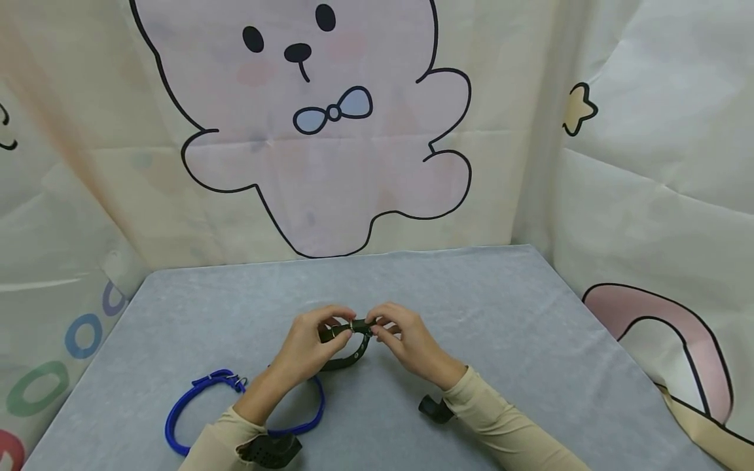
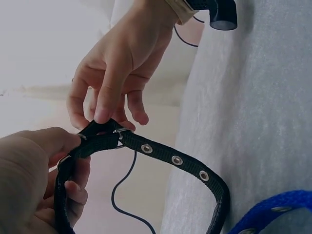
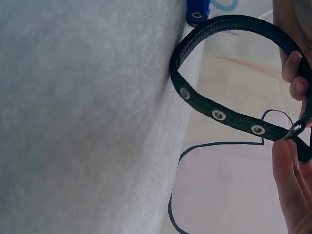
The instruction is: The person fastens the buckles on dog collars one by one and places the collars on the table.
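Note:
A dark green collar (image 1: 351,360) with metal eyelets is held up as a loop between both hands, its lower curve near the tabletop. My left hand (image 1: 309,343) grips the doubled strap by a metal loop, thumb on one side and fingers curled on the other. At the buckle (image 3: 295,129), the thumb and fingers of my right hand (image 1: 409,340) pinch the strap; part of the buckle is hidden by fingertips. In the left wrist view several eyelets line the collar (image 2: 190,165). Beneath the left forearm lies a blue collar (image 1: 171,418), fastened in a ring and partly covered.
A grey-blue cloth covers the table (image 1: 530,366). Behind it hangs a curtain (image 1: 501,131) with a cartoon bear, and more printed curtain stands at both sides. Black wrist cameras (image 1: 436,409) are strapped under the sleeves.

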Motion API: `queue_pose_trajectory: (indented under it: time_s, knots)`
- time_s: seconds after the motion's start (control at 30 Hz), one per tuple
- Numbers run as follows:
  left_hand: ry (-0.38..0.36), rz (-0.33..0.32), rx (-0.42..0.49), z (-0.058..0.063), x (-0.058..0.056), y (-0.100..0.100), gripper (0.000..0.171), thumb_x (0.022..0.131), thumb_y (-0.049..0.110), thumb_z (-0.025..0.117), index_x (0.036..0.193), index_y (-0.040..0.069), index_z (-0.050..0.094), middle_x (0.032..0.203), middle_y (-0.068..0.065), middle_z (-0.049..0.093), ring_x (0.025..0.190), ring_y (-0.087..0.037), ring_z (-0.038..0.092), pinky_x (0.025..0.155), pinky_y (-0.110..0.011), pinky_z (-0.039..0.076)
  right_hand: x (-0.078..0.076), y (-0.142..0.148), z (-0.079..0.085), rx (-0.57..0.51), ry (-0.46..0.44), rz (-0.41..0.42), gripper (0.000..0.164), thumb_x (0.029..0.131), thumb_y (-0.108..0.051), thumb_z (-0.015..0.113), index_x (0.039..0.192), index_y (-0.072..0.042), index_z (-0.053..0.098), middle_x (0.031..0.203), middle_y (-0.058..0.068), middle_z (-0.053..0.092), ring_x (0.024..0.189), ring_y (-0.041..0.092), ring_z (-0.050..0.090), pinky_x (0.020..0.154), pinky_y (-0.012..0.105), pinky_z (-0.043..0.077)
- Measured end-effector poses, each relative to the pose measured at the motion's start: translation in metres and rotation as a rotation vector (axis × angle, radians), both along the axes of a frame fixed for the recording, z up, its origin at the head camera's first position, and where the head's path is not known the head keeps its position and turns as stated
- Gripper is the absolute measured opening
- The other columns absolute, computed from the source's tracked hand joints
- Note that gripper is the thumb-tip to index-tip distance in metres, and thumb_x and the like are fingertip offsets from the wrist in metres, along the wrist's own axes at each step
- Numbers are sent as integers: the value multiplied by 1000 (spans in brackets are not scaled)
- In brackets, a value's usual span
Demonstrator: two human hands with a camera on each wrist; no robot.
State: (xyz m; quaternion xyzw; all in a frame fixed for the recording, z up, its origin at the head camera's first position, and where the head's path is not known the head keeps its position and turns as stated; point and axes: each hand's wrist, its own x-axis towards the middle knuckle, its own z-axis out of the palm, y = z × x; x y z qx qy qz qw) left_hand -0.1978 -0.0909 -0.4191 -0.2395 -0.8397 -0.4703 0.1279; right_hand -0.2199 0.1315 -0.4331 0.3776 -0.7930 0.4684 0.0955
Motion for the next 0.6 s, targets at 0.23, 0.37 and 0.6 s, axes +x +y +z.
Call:
queue_pose_trajectory:
  time_s: [0.23,0.37,0.6]
  knots:
    - [26,54,-8,1,0,2,24,88,16,79,111,17,74,106,1,76,84,-10,67,71,-25,53,2,-2,0,-28,-49,27,20,101,-4,59,118,-10,67,115,11,68,94,23,70,76,27,60]
    - [-10,74,3,2,0,2,21,87,14,80,107,15,75,102,-1,76,78,-9,64,63,-23,51,4,-3,0,-48,-110,15,25,100,-3,60,125,-7,64,119,15,67,97,27,72,77,28,61]
    - [-99,128,24,2,2,3,15,86,17,81,100,16,78,97,-2,76,77,-10,62,67,-23,50,8,-5,2,-95,-185,1,32,99,-3,62,131,-6,61,120,18,66,97,30,72,77,31,61]
